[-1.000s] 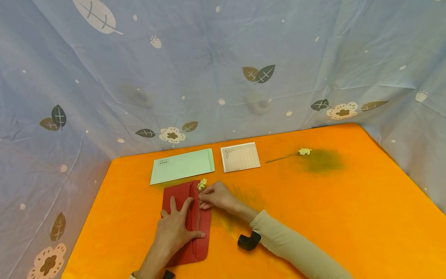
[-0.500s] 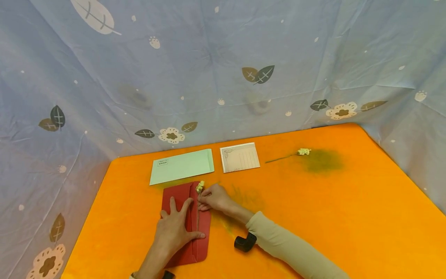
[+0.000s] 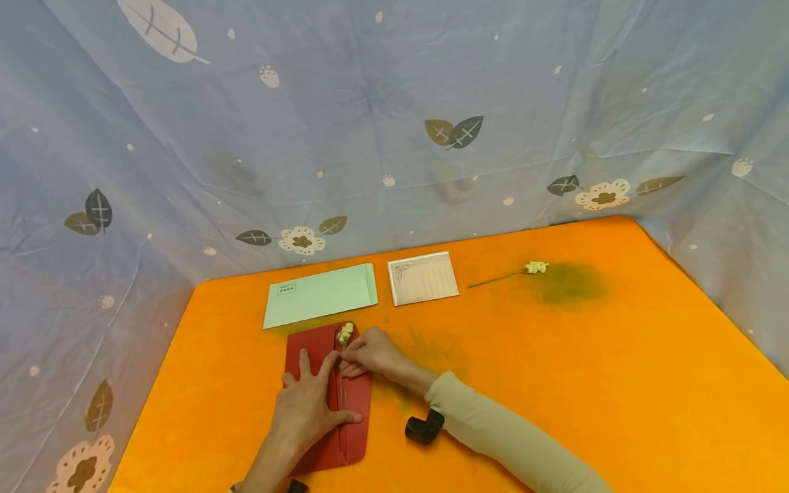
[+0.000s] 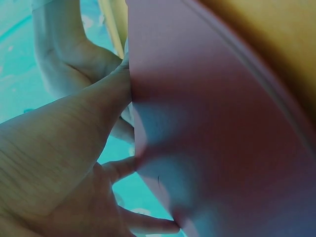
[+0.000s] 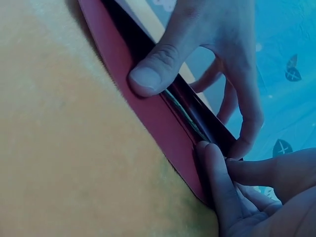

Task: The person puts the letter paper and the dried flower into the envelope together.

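Observation:
A red envelope (image 3: 359, 397) lies on the table with its flap side up. My left hand (image 3: 302, 411) rests spread on it, fingers on the body and thumb pressing the flap, and the mouth gapes between them in the right wrist view. My right hand (image 3: 374, 353) pinches the stem of a pale yellow dried flower (image 3: 345, 334) near its head. In the right wrist view the green stem (image 5: 185, 116) lies along the envelope's mouth, partly under the left thumb (image 5: 148, 79). The left wrist view is filled largely by the envelope's red paper (image 4: 227, 128).
Behind the red envelope lies a mint green envelope (image 3: 323, 296). To its right is a white card with printed lines (image 3: 424, 279). A second dried flower (image 3: 536, 268) lies farther right on the orange tablecloth (image 3: 585, 383). A patterned curtain (image 3: 370, 137) surrounds the table.
My right hand has moved slightly left and toward me, bringing the flower from the flap's outer edge over to the envelope's mouth. The left hand has stayed in place.

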`<action>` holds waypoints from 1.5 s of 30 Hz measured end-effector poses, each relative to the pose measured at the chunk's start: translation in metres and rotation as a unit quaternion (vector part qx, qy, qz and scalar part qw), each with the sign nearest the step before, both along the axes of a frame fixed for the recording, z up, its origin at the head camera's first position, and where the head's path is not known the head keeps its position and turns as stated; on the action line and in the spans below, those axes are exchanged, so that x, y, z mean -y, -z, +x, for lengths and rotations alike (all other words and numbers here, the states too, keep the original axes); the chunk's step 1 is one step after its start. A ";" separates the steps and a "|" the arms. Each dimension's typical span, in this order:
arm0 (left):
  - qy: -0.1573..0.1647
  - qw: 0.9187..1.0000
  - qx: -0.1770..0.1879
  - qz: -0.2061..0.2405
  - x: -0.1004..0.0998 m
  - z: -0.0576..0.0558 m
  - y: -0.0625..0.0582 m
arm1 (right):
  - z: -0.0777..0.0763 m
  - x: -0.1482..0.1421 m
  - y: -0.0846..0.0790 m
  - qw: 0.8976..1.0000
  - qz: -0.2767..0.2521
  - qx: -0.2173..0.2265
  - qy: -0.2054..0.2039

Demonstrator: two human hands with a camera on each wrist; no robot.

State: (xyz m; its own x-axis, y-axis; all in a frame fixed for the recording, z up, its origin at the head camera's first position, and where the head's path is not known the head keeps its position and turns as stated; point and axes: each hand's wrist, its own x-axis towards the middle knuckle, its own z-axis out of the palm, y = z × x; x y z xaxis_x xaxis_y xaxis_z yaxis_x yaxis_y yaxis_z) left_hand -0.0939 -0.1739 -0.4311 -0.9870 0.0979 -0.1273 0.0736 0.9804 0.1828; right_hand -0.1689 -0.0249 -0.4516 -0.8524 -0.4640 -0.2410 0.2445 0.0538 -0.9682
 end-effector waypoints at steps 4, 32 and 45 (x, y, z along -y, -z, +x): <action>0.002 1.000 -0.004 -0.001 0.000 0.001 -0.001 | -0.001 0.001 0.003 1.000 -0.006 0.009 -0.017; 0.003 1.000 -0.014 -0.007 0.000 0.001 0.001 | -0.007 -0.013 -0.018 0.993 0.047 -0.067 0.081; 0.005 1.000 -0.015 -0.001 0.000 0.001 0.000 | 0.003 0.004 -0.006 0.929 0.233 -0.284 0.048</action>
State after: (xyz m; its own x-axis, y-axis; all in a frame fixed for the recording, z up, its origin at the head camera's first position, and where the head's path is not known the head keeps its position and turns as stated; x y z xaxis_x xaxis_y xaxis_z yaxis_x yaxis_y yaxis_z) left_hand -0.0933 -0.1735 -0.4316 -0.9895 0.1076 -0.0969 0.0890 0.9798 0.1792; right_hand -0.1661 -0.0291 -0.4451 -0.9356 -0.3370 0.1056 -0.2738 0.5035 -0.8195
